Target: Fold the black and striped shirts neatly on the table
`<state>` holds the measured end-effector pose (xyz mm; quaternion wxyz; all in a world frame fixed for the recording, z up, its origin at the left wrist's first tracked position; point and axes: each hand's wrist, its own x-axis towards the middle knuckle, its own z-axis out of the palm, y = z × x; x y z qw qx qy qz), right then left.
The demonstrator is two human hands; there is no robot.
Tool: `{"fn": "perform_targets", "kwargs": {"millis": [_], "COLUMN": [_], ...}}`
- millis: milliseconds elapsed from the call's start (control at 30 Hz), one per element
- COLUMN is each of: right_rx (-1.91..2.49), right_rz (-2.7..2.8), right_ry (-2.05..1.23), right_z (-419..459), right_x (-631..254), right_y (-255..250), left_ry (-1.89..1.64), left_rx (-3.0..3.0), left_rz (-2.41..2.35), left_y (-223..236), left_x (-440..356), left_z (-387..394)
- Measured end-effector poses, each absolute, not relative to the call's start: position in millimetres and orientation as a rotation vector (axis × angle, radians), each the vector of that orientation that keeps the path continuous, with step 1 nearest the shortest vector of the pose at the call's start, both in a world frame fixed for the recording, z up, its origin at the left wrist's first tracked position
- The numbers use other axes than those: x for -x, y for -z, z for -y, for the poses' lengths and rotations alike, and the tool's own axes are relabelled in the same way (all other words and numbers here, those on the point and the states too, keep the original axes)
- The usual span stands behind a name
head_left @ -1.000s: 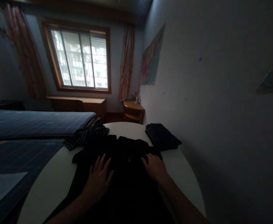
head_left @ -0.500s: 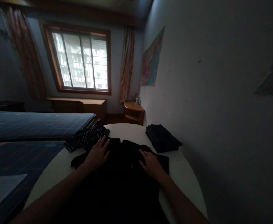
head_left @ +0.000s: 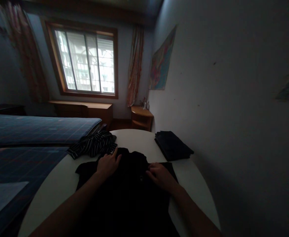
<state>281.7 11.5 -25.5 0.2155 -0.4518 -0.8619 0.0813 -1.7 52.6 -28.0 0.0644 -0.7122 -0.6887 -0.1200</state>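
A black shirt (head_left: 127, 197) is spread over the round white table (head_left: 129, 134), its collar at the far side and a small pale mark on its chest. On the collar's left side lies my left hand (head_left: 108, 164), index finger stretched out and thumb apart. The fingers of my right hand (head_left: 160, 176) are curled together on the shirt's right shoulder and appear to pinch the cloth. Dim light hides the shirt's folds and its lower part.
Behind my left hand lies a crumpled striped garment (head_left: 95, 144). A folded dark stack of cloth (head_left: 172, 145) sits at the table's right edge, close to the wall (head_left: 228, 131). To the left is a bed with a blue plaid mattress (head_left: 36, 130).
My right hand has gone from spread to curled at the shoulder, where the cloth is drawn in. My left hand has shifted slightly right and nearer, some fingers now bent.
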Motion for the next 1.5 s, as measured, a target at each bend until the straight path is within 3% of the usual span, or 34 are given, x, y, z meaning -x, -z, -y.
{"fn": "perform_targets", "kwargs": {"millis": [200, 400, 500, 633, 833, 1000, 1167, 1500], "right_rx": [1.519, 1.703, 1.591, 1.283, 0.951, 1.109, 1.297, 1.207], "right_rz": [2.11, 2.245, 2.277, 2.335, 2.422, 2.31, 2.304, 2.297], "right_ry": [-0.48, -0.346, -0.165, 0.009, -0.202, -0.367, -0.311, -0.258], "right_z": [-22.9, -36.8, -36.1, -29.6, -15.9, -11.8, -7.7, -4.9], "right_x": [-274.4, -253.8, -247.8, -251.5, -260.5, -252.7, -238.7, -244.6], "right_y": [30.4, 22.7, 26.3, 29.8, 23.3, 21.0, 24.7, 25.0], "left_ry": [0.414, 0.656, 0.784, 0.931, 1.088, 1.01, 0.907, 1.259], "left_rx": [2.24, 2.364, 2.42, 2.324, 2.182, 2.291, 2.463, 2.322], "left_rz": [1.998, 1.713, 1.662, 2.043, 2.17, 2.037, 1.963, 1.751], "left_y": [38.8, 44.3, 46.1, 41.1, 31.2, 41.5, 52.1, 37.1], "left_x": [1.0, 14.4, 15.1, 13.7, 21.1, 24.1, 27.8, 27.9], "left_z": [-34.0, -32.2, -34.6, -34.6, -35.5, -38.2, -42.1, -35.2]}}
